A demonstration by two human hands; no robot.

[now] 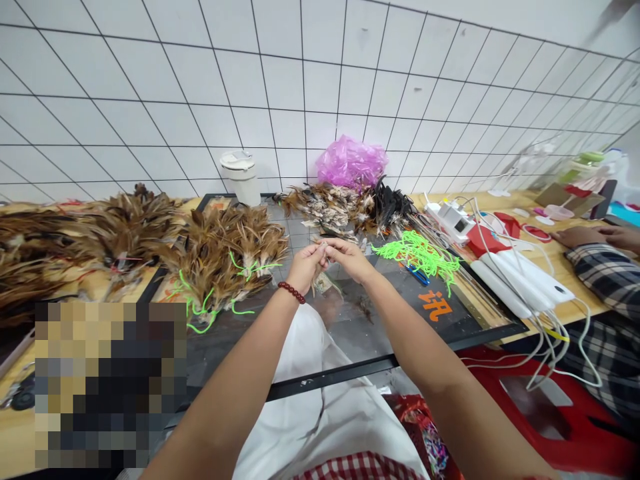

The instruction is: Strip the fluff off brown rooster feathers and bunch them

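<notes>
The left hand [306,265] and the right hand [347,257] were brought together at the fingertips, both closed in a pinch, and a small feather [315,284] seemed to be gripped between them; it was mostly covered by the fingers, what showed of it was hung toward six o'clock, and its long axis could not be told. With twelve taken at the wall, a heap [327,210] of loose feathers was spread just beyond, at twelve, about equally near both hands. Green cords [413,252] were piled at three, nearer the right hand, their long axis slanted roughly from ten to four, with a blue tool [417,275] set just beside them. Brown bunches [233,240] were laid at nine, nearer the left hand. Farther out, a cup [245,181] was placed between ten and eleven, and a pink bag [351,162] between twelve and one. Well apart, at three, a co-worker's plaid sleeve [603,273] was seen.
</notes>
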